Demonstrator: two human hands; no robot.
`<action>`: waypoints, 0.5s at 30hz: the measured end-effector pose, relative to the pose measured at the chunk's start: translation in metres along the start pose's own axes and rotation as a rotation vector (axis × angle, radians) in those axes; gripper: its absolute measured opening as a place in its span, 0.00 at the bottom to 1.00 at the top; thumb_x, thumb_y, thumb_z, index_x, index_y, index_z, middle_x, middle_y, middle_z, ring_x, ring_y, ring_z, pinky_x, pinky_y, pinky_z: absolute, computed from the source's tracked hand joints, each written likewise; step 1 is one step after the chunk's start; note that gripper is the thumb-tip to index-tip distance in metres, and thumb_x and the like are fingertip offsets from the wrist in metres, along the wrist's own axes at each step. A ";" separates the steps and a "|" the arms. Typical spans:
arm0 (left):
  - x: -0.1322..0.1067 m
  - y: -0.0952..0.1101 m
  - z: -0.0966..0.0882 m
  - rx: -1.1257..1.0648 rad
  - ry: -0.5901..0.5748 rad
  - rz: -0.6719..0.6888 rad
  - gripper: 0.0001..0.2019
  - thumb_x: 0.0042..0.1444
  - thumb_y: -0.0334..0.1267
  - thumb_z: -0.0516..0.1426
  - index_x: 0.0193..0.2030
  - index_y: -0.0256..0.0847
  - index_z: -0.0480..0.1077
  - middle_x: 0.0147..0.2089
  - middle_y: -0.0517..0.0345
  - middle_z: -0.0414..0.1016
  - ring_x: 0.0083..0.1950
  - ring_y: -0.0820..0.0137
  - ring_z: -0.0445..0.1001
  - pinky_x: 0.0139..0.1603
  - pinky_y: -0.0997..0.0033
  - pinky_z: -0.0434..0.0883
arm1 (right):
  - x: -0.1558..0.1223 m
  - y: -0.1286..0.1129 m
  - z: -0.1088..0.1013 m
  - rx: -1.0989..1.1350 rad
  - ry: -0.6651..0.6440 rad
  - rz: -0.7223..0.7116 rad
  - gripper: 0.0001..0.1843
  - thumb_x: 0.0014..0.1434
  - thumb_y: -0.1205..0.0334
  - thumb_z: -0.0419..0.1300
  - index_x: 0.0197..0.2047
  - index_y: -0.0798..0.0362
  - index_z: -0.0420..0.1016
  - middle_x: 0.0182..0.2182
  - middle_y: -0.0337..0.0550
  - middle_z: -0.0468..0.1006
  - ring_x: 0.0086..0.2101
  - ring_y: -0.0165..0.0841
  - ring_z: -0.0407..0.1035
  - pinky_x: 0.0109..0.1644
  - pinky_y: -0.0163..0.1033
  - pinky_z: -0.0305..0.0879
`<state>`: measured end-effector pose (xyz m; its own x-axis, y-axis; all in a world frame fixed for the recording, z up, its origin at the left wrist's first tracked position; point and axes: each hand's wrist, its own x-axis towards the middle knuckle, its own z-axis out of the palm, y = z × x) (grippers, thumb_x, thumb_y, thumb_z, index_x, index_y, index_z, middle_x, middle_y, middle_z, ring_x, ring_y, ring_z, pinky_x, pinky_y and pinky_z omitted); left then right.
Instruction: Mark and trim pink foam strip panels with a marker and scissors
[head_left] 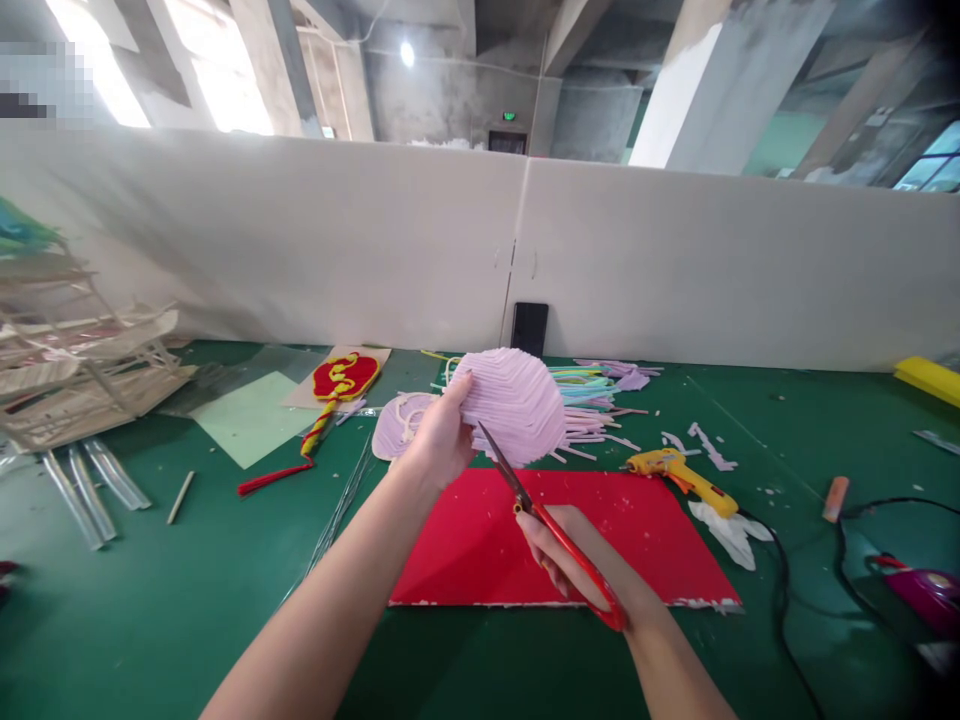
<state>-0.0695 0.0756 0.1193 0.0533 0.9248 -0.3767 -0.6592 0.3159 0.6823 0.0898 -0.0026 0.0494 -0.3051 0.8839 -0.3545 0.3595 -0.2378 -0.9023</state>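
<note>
My left hand [441, 436] grips the left edge of a pale pink fan-shaped piece [517, 405], its face covered in rows of fuzzy strips set in a chevron. In my right hand [566, 550] is a pair of scissors [570, 548] with red handles. The blades point up and left, their tips close to the lower left edge of the pink piece; whether they touch it I cannot tell. A second pink piece [390, 428] with cream cord on it lies on the table behind my left hand. Under both hands is a red sheet [472, 540].
Pink, teal and yellow pipe cleaners [592, 420] lie behind the pink piece. A yellow glue gun [686, 478] with a black cable is at the right. A red-and-yellow fan [345, 380] with a tassel lies left, near wooden frames [82, 370]. A phone [530, 327] leans on the white partition [337, 240].
</note>
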 end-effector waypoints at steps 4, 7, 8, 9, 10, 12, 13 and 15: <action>0.001 0.000 -0.001 0.014 -0.002 -0.009 0.12 0.64 0.36 0.50 0.41 0.32 0.73 0.14 0.63 0.67 0.10 0.74 0.61 0.11 0.76 0.57 | 0.001 0.001 0.002 0.001 0.011 0.020 0.31 0.55 0.31 0.53 0.22 0.51 0.58 0.16 0.32 0.60 0.15 0.24 0.56 0.17 0.29 0.51; 0.001 0.001 -0.002 0.037 -0.009 -0.003 0.12 0.65 0.36 0.50 0.38 0.33 0.73 0.14 0.63 0.67 0.10 0.74 0.61 0.10 0.76 0.54 | 0.000 0.002 0.003 -0.005 0.011 -0.020 0.30 0.56 0.32 0.53 0.23 0.51 0.57 0.18 0.33 0.60 0.17 0.24 0.56 0.18 0.30 0.50; 0.001 0.002 -0.002 0.039 -0.010 0.001 0.12 0.65 0.36 0.50 0.37 0.33 0.72 0.14 0.62 0.67 0.10 0.74 0.61 0.09 0.76 0.53 | 0.000 0.002 0.003 -0.014 0.015 -0.039 0.30 0.56 0.32 0.53 0.23 0.51 0.57 0.18 0.33 0.61 0.17 0.24 0.56 0.18 0.30 0.50; 0.001 0.002 -0.002 0.038 -0.008 0.002 0.12 0.65 0.36 0.50 0.37 0.34 0.72 0.14 0.63 0.67 0.10 0.74 0.61 0.09 0.77 0.53 | 0.000 0.002 0.003 -0.026 0.021 -0.061 0.30 0.57 0.32 0.53 0.23 0.51 0.57 0.18 0.34 0.61 0.18 0.25 0.57 0.19 0.30 0.51; 0.001 0.002 -0.001 0.035 -0.005 0.001 0.12 0.65 0.36 0.50 0.37 0.34 0.72 0.14 0.63 0.66 0.10 0.75 0.60 0.09 0.77 0.52 | 0.000 0.003 0.003 -0.040 0.025 -0.088 0.29 0.57 0.33 0.53 0.23 0.51 0.57 0.18 0.34 0.61 0.18 0.25 0.57 0.19 0.30 0.51; 0.000 0.002 -0.001 0.027 0.004 -0.003 0.11 0.65 0.36 0.50 0.38 0.34 0.72 0.13 0.65 0.65 0.09 0.75 0.59 0.09 0.77 0.51 | 0.001 0.003 0.003 -0.059 0.024 -0.134 0.28 0.59 0.35 0.53 0.23 0.51 0.57 0.19 0.35 0.62 0.19 0.26 0.58 0.20 0.31 0.52; 0.000 0.002 -0.001 0.026 0.005 -0.003 0.11 0.65 0.36 0.50 0.38 0.34 0.72 0.13 0.65 0.64 0.09 0.75 0.58 0.09 0.77 0.51 | 0.000 0.003 0.003 -0.063 0.019 -0.146 0.28 0.59 0.36 0.53 0.23 0.51 0.56 0.19 0.35 0.62 0.18 0.26 0.57 0.20 0.31 0.52; 0.000 0.002 -0.001 0.033 0.006 -0.003 0.11 0.65 0.36 0.50 0.37 0.35 0.72 0.12 0.66 0.62 0.09 0.75 0.57 0.09 0.77 0.50 | 0.000 0.002 0.003 -0.065 0.012 -0.153 0.27 0.60 0.37 0.53 0.22 0.50 0.55 0.18 0.34 0.61 0.17 0.25 0.56 0.19 0.31 0.51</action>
<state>-0.0715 0.0760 0.1201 0.0509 0.9227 -0.3822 -0.6343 0.3255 0.7012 0.0875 -0.0045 0.0467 -0.3500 0.9128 -0.2105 0.3658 -0.0737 -0.9278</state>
